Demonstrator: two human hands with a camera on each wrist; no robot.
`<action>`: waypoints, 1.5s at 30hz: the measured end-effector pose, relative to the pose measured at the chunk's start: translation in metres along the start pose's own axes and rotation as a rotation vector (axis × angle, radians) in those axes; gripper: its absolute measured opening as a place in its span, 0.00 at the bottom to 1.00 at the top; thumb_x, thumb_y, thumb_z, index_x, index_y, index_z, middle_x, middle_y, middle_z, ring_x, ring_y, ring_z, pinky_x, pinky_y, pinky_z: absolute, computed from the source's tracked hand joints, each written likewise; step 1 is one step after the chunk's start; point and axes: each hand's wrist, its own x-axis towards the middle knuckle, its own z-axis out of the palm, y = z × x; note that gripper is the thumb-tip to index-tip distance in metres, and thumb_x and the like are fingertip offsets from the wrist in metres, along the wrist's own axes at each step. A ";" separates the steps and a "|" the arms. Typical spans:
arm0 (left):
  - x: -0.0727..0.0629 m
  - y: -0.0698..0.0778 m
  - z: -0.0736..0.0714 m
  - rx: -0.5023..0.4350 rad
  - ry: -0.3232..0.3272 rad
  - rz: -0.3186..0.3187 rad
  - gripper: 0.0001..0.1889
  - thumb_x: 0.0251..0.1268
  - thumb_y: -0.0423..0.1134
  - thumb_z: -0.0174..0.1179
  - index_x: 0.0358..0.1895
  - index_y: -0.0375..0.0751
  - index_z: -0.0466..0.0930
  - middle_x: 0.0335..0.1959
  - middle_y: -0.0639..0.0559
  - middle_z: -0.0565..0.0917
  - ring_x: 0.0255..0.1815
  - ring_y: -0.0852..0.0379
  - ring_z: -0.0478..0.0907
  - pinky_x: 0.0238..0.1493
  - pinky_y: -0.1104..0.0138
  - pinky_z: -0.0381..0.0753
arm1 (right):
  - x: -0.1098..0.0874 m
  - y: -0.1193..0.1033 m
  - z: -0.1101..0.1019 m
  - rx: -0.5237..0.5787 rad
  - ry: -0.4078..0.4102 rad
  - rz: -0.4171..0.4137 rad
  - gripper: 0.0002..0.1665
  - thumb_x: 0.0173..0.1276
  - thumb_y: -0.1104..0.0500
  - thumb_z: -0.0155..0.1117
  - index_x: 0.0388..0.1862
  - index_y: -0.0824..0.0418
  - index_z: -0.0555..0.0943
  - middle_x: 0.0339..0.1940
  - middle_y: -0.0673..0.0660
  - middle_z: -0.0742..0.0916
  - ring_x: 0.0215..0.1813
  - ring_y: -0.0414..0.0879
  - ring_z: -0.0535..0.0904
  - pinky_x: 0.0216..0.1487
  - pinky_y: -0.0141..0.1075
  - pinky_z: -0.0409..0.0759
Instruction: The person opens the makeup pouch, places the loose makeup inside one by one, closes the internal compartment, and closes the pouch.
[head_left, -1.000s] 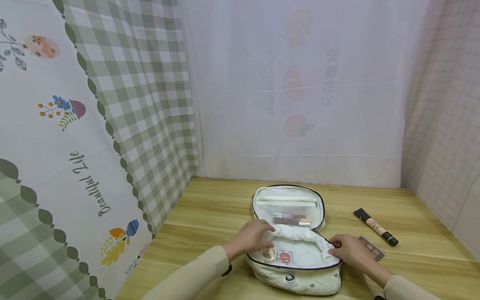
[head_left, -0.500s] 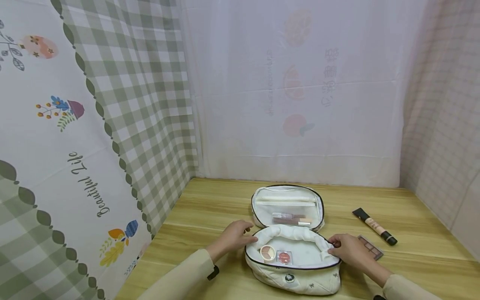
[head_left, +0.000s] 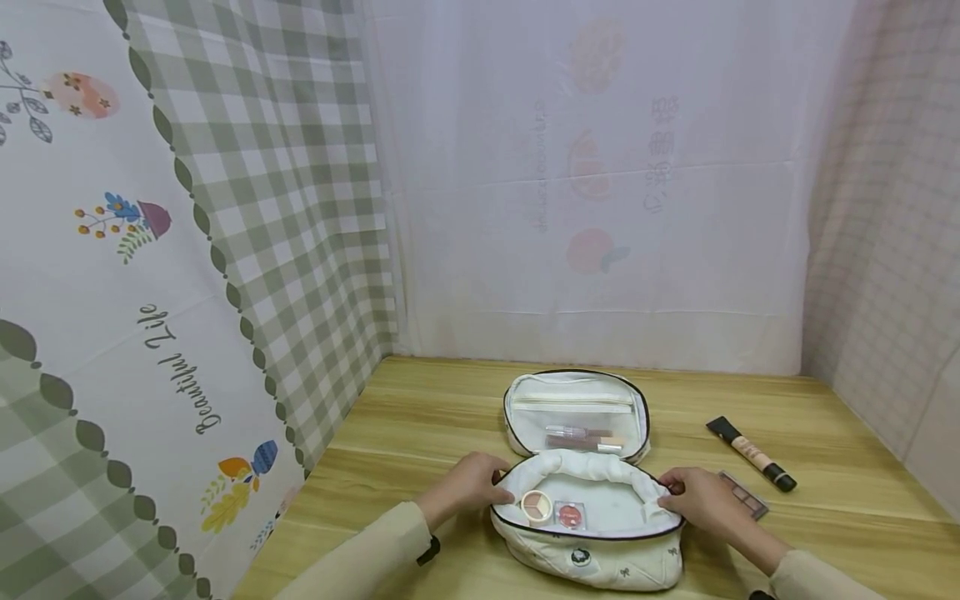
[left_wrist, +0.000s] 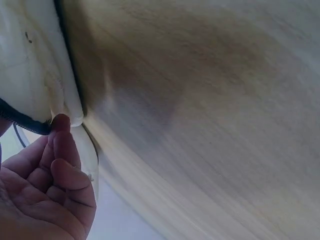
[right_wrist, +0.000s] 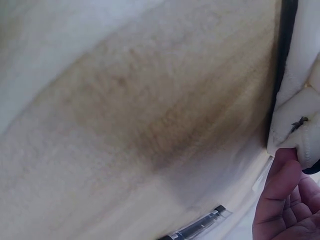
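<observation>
Pinched the open makeup bag (head_left: 600,552) at both sides with left hand (head_left: 465,487) and right hand (head_left: 701,498), likely risking a jostled round compact (head_left: 536,506) through uneven tugging.

Cream pouch (head_left: 618,556) with black trim, lid (head_left: 574,420) open, upright on the wooden table (head_left: 420,417)
</observation>
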 end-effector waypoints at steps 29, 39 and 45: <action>-0.001 -0.014 0.014 -0.244 0.045 -0.055 0.17 0.48 0.30 0.75 0.44 0.38 0.87 0.19 0.61 0.74 0.21 0.69 0.67 0.25 0.74 0.68 | -0.019 0.052 -0.071 -0.205 0.123 -0.019 0.18 0.73 0.62 0.53 0.51 0.74 0.82 0.49 0.77 0.82 0.41 0.61 0.82 0.33 0.49 0.75; -0.003 -0.012 0.013 -0.235 0.046 -0.055 0.15 0.48 0.31 0.75 0.43 0.39 0.87 0.19 0.60 0.74 0.21 0.68 0.67 0.24 0.74 0.67 | -0.022 0.068 -0.075 -0.284 0.013 0.010 0.34 0.67 0.44 0.66 0.53 0.75 0.79 0.42 0.70 0.86 0.44 0.69 0.81 0.36 0.59 0.77; -0.002 -0.012 0.014 -0.244 0.034 -0.055 0.16 0.49 0.31 0.75 0.44 0.39 0.87 0.19 0.59 0.75 0.21 0.68 0.68 0.24 0.74 0.68 | -0.023 0.076 -0.061 -0.375 -0.038 -0.006 0.44 0.59 0.32 0.68 0.49 0.73 0.80 0.40 0.69 0.85 0.41 0.68 0.81 0.35 0.60 0.77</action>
